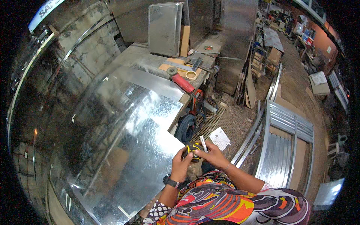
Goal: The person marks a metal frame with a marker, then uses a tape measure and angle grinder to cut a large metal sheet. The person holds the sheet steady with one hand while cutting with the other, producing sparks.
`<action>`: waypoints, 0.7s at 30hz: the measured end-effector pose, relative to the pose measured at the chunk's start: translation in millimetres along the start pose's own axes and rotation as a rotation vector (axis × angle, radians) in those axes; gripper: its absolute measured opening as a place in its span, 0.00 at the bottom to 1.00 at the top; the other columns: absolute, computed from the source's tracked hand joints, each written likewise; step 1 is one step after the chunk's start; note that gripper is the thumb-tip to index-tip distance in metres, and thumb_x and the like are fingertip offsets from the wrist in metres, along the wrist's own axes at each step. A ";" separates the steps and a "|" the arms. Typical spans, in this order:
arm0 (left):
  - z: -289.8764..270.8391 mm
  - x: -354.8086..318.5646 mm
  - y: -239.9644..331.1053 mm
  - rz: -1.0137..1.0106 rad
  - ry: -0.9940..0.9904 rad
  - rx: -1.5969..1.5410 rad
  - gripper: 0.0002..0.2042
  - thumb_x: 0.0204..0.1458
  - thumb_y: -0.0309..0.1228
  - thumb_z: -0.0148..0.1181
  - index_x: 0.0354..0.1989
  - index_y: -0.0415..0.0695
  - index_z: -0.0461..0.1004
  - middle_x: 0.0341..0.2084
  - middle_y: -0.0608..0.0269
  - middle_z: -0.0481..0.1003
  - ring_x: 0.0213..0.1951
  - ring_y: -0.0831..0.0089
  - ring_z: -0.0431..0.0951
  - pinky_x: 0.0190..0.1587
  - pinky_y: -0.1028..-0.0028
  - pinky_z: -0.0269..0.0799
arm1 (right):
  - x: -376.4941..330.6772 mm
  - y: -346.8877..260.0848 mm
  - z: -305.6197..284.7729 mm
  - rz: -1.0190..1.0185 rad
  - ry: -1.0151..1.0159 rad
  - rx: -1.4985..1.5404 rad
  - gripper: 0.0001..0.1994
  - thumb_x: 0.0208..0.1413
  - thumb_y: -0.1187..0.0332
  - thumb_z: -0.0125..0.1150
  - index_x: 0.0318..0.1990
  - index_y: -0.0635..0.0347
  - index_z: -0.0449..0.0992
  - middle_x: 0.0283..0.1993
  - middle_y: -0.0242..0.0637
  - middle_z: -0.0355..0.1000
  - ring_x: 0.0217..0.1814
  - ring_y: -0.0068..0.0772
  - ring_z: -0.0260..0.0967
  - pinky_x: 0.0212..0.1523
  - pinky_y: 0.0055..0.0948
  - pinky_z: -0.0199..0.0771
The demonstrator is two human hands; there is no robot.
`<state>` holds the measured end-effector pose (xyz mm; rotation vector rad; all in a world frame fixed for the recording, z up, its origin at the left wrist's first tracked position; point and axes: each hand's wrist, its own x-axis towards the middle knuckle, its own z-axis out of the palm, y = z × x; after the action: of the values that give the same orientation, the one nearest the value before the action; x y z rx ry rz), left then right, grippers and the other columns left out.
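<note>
My left hand [181,163] is closed around a black and yellow tape measure [193,146] in front of my body. My right hand [215,155] meets it from the other side, its thumb against the tape measure. A slim white stick with dark marks [203,143] juts up from the right fingers; its exact kind does not show. Just beyond that hand is a white sheet of paper with writing [219,139]; whether the fingers touch it, I cannot tell. To the left of my hands lies a large shiny metal sheet [146,150].
A red angle grinder [182,81] rests at the bench's right edge, near a roll of tape [191,75]. Coiled black hose [185,127] hangs below. A ribbed metal frame [277,146] and long metal strips [249,138] lie on the right. A metal panel [165,30] leans at the back.
</note>
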<state>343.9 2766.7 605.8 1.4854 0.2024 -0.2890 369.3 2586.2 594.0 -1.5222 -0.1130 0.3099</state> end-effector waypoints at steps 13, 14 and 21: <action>65.7 141.0 -11.5 -0.027 0.394 -0.465 0.18 0.65 0.37 0.59 0.55 0.36 0.70 0.44 0.58 0.77 0.43 0.70 0.81 0.47 0.68 0.80 | 217.3 8.8 -116.8 0.177 -0.427 -0.139 0.17 0.65 0.55 0.62 0.48 0.61 0.78 0.31 0.34 0.76 0.26 0.18 0.68 0.26 0.23 0.70; 68.8 148.2 -6.8 0.002 0.422 -0.436 0.18 0.65 0.37 0.58 0.55 0.36 0.70 0.44 0.58 0.77 0.43 0.70 0.81 0.47 0.67 0.80 | 238.0 6.2 -125.3 0.364 -0.412 -0.052 0.16 0.66 0.56 0.60 0.48 0.60 0.78 0.30 0.33 0.75 0.22 0.14 0.65 0.22 0.19 0.68; 66.3 152.1 -4.1 -0.085 0.546 -0.712 0.15 0.66 0.36 0.56 0.55 0.42 0.71 0.43 0.64 0.78 0.42 0.73 0.81 0.43 0.70 0.82 | 344.6 -5.2 -154.3 0.376 -0.033 0.267 0.15 0.70 0.52 0.54 0.46 0.53 0.75 0.22 0.27 0.64 0.13 0.14 0.51 0.12 0.18 0.50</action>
<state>484.1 2690.3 560.1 0.8158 0.7279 0.1293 740.2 2530.1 550.0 -1.2665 0.1857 0.6251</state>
